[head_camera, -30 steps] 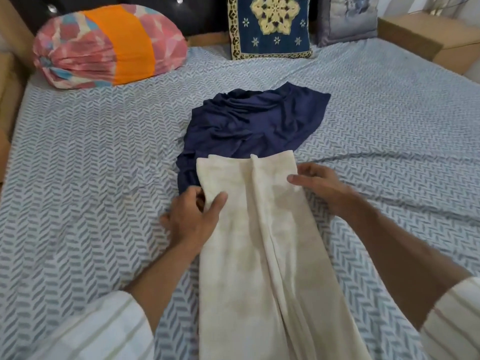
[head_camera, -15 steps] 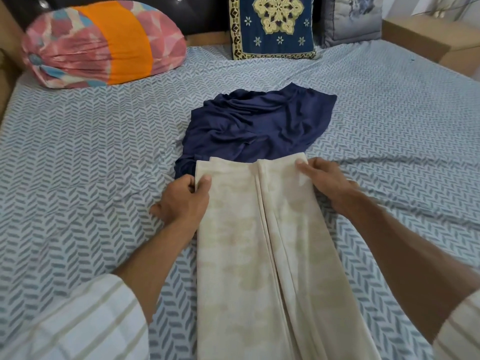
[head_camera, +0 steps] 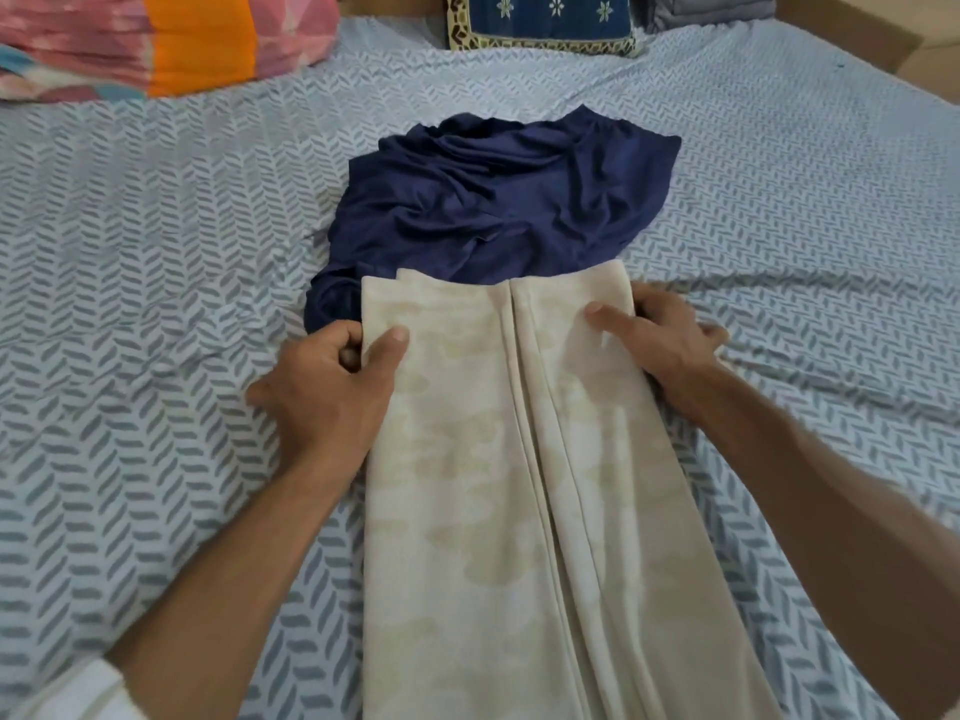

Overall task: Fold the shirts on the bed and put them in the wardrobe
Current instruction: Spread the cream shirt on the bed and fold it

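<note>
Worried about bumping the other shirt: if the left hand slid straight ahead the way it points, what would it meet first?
Probably the crumpled navy-blue shirt, lying just beyond the left hand.

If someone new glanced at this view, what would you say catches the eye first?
A long cream shirt runs up the middle of the bed, the left hand and right hand pinching its far corners. Just beyond lies a crumpled navy shirt, its near edge under the cream one. A pink-and-orange pillow sits far left.
</note>
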{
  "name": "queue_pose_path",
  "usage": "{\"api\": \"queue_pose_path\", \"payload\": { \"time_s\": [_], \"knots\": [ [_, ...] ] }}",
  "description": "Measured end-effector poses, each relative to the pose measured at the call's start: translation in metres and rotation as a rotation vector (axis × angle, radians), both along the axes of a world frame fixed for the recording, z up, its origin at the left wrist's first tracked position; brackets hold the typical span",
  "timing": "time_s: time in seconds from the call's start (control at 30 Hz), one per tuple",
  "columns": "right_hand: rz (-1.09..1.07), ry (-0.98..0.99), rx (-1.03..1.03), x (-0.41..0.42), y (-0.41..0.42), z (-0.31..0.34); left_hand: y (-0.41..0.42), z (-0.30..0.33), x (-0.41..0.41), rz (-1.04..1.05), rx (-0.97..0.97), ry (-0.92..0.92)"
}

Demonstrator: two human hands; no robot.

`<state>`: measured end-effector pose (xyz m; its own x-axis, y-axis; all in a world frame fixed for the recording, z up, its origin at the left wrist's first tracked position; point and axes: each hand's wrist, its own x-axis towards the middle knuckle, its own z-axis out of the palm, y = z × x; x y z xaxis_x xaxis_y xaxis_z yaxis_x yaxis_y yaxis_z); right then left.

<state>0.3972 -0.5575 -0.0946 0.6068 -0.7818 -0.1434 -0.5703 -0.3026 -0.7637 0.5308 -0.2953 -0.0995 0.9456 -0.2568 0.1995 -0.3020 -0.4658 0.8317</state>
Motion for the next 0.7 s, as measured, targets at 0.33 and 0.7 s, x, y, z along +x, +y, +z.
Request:
{"api": "queue_pose_path", "payload": {
  "time_s": [0.33, 0.7],
  "knots": [
    [0.014, -0.25, 0.371, -0.03, 0.044, 0.1, 0.024, 0.075, -0.007, -0.158, -0.06, 0.547],
    [0.278, -0.18, 0.116, -0.156, 0.087, 0.143, 0.097, 0.125, -0.11, -0.288, 0.032, 0.444]
  ]
}}
